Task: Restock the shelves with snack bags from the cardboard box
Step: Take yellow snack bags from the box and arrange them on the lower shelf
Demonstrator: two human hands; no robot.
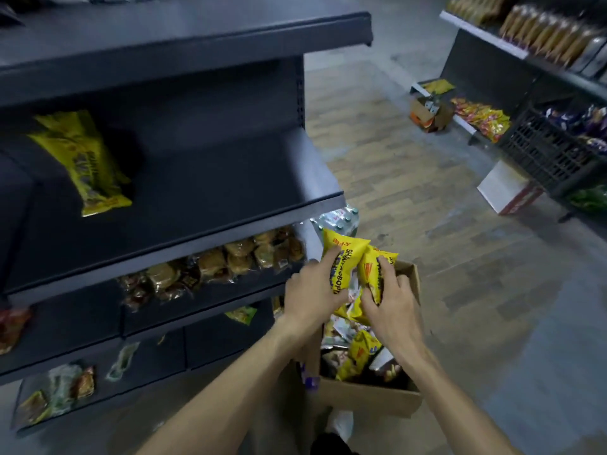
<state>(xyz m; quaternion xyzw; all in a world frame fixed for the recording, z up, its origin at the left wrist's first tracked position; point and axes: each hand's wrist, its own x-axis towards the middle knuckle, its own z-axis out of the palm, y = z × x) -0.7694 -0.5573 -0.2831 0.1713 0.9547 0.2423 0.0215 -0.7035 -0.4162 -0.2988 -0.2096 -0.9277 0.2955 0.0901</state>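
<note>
Left hand (312, 290) & right hand (392, 302), fingers curled, each grip a crinkly yellow plastic snack bag (343, 257) (374, 270) just above the open brown cardboard box (368, 394), prob. lifted together to reach the dark metal shelf (210, 192) w/ one yellow bag.

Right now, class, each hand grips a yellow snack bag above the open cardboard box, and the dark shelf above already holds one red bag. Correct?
Not quite. In the head view the bag lying on the dark shelf is a yellow snack bag, not red. The rest stands.
</note>
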